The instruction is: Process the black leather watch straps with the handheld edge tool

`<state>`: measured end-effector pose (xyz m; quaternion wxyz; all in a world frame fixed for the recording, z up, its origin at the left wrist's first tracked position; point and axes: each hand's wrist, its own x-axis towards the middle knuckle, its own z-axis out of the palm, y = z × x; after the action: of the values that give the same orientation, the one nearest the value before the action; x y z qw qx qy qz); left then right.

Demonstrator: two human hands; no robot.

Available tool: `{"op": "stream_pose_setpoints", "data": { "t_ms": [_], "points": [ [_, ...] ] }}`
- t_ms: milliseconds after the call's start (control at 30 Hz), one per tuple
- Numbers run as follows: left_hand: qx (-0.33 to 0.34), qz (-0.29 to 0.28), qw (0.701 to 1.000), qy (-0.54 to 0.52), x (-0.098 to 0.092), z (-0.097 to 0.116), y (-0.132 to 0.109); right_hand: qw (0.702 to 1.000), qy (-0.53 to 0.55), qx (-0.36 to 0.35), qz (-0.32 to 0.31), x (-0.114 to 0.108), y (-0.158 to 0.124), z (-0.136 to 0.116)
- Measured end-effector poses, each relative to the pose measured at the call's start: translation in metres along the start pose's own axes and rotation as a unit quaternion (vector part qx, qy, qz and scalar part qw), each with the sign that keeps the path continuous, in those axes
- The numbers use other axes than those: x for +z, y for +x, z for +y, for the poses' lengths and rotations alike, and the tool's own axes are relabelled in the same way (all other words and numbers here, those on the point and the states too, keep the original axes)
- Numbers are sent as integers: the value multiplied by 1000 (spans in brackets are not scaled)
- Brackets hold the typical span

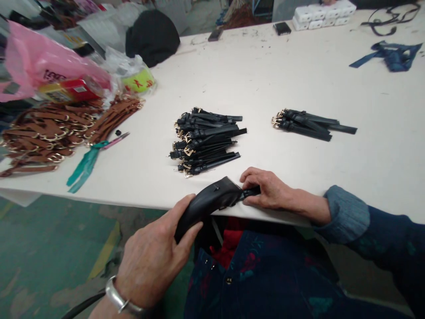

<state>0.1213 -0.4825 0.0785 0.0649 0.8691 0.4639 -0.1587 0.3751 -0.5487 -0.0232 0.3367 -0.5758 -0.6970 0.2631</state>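
My left hand (152,257) grips a curved black leather watch strap (206,204) below the white table's front edge (279,213). My right hand (268,190) rests on the table edge, its fingers pressing on the strap's narrow end. A loose pile of black straps with gold buckles (204,141) lies just beyond my hands. A smaller pile of the same straps (305,124) sits to the right. Brown leather straps with gold buckles (56,137) lie heaped at the left.
A teal ribbon (86,166) and a pink-handled tool (116,141) lie beside the brown straps. A pink plastic bag (43,57) and a black cloth bundle (152,37) stand at the back left. Blue fabric (390,56) lies at the far right.
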Motion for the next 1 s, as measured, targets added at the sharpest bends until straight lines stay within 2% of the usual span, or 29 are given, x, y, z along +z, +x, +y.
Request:
{"op": "stream_pose_setpoints", "data": {
  "t_ms": [200, 300, 567, 667, 833, 1000],
  "points": [
    [-10, -9, 1000, 16, 5, -19, -16, 1000, 13, -2, 1, 0, 0, -1],
    [-2, -3, 999, 48, 2, -20, -20, 1000, 19, -6, 1, 1, 0, 0],
    [9, -5, 997, 81, -11, 20, -4, 1000, 23, 1, -1, 1, 1, 0],
    [12, 11, 998, 63, -8, 25, 2, 1000, 15, 4, -5, 0, 1, 1],
    [18, 11, 1000, -1, 2, 7, 5, 1000, 12, 3, 3, 1, 0, 2],
    [-20, -4, 1000, 12, 1, -16, -9, 1000, 19, 7, -3, 1, 0, 2]
  ]
}}
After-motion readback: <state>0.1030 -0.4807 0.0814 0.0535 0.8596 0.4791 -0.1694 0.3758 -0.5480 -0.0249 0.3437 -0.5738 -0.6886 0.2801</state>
